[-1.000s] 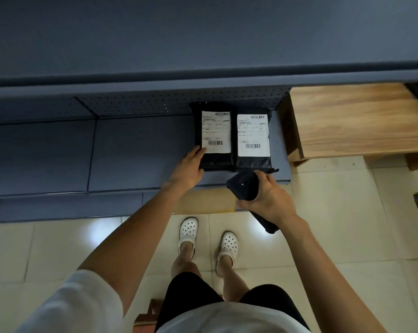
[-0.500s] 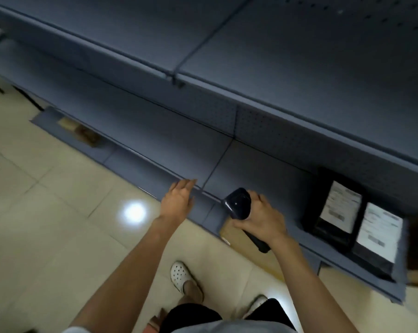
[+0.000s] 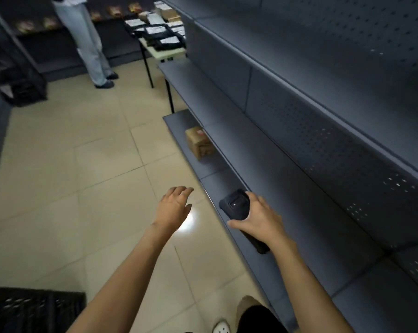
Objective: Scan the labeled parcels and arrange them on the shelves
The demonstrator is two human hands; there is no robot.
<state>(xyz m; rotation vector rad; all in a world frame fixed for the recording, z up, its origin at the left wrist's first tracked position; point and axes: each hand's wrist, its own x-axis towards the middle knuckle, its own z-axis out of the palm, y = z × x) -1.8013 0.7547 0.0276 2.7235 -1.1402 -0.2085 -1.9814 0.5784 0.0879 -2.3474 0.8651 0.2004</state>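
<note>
Shelves (image 3: 287,145) run along your right, box (image 3: 199,143) on the bottom one, parcels (image 3: 160,32) on the far counter (image 3: 166,53).

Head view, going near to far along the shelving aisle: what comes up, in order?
Black handheld scanner held in the right hand → brown cardboard box on the bottom shelf → table piled with labeled parcels.

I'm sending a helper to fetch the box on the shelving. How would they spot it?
Follow the long dark grey metal shelving along the right wall down to its lowest tier. There sits a small brown cardboard box near the far end, the only thing on that tier.
</note>
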